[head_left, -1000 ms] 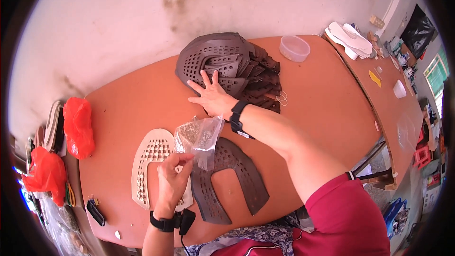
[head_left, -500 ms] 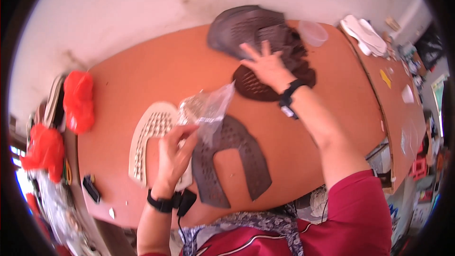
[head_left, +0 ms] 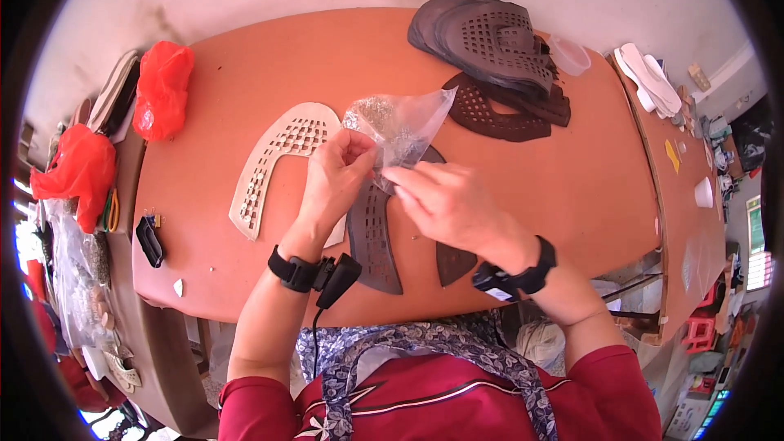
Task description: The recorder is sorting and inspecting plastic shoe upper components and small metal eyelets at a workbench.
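Note:
Near the middle of the table, a clear plastic bag holds many small shiny metal-looking pieces. My left hand pinches the near edge of this bag between thumb and fingers. On the other side, my right hand is closed on the same edge, its fingertips close to the left ones. Beside my left hand lies a beige U-shaped shoe upper with rows of punched holes, some showing pale pieces. A dark grey perforated upper lies under my hands and the bag, which cover its upper part.
A stack of dark grey perforated uppers sits at the back right, with dark brown uppers by it. Behind is a clear plastic bowl. Red plastic bags hang at the left edge, near a small black object.
My right hand has come back from the dark stack, where its fingers were spread, and now grips the bag's edge next to my left hand. The view has shifted.

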Tool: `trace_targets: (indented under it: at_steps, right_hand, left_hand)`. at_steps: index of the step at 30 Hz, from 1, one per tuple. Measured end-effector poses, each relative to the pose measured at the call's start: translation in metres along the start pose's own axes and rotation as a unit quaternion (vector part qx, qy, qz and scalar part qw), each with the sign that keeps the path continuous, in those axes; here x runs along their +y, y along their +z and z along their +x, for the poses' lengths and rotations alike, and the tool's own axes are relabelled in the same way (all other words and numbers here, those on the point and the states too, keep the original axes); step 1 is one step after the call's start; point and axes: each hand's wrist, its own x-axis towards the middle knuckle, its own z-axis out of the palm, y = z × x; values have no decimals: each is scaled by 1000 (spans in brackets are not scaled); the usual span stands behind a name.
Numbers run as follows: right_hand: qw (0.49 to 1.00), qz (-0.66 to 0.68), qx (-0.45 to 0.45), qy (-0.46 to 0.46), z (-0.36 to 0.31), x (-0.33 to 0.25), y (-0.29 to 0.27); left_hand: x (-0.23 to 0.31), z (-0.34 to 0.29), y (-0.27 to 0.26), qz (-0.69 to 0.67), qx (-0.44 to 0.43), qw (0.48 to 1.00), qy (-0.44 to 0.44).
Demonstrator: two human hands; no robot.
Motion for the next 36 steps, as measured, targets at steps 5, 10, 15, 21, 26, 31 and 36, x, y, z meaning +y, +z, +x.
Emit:
trace_targets:
  at_steps: [5, 10, 15, 21, 26, 31, 36]
  right_hand:
    - [994, -54, 38, 86, -2, -3, 31]
    - [992, -76, 45, 89, -7, 2, 28]
    - [923, 179, 109, 322, -7, 14, 37]
    - [880, 353, 105, 300, -6, 22, 35]
    - [884, 355, 88, 291, -7, 30, 27]
    - [812, 484, 93, 313, -6, 30, 23]
    - [801, 500, 84, 319, -8, 31, 21]
  left_hand:
    - [-3, -8, 7, 52, 27, 998, 32]
    - [3, -13, 5, 52, 31, 998, 25]
    - [7, -12, 6, 62, 8, 998, -13]
    - [10, -14, 11, 207, 4, 974, 97]
    - [13, -13, 14, 255, -5, 957, 135]
    - [3, -10, 18, 263, 9, 940, 218]
    - [3, -6, 23, 383, -14, 892, 241]
